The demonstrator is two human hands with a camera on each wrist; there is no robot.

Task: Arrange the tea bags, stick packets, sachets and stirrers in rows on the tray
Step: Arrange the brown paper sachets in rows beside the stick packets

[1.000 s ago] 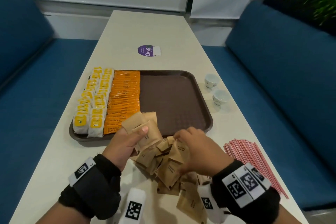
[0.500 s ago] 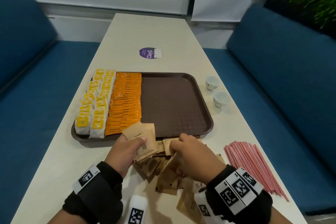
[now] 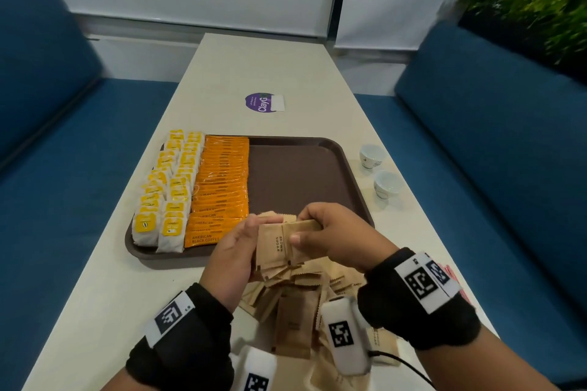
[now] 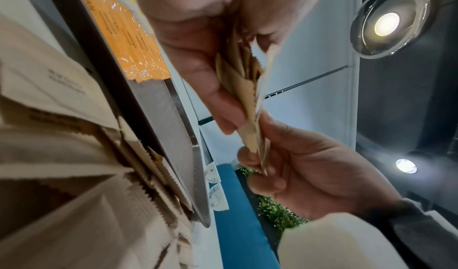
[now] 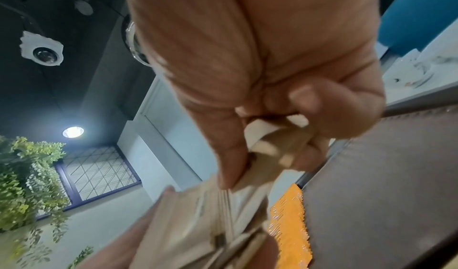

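Head view | left hand (image 3: 233,255) and right hand (image 3: 330,233) both pinch brown sugar sachets (image 3: 279,243) above tray (image 3: 355,168) near edge | square stack edges before laying beside coffee sticks (image 3: 222,181).

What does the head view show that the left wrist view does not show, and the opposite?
Only the head view shows the tea bags in rows on the tray, the purple sticker and the red stirrers. Only the left wrist view shows two ceiling lamps. Both show the left hand and right hand holding the brown sugar sachets, the orange stick packets, and two cups.
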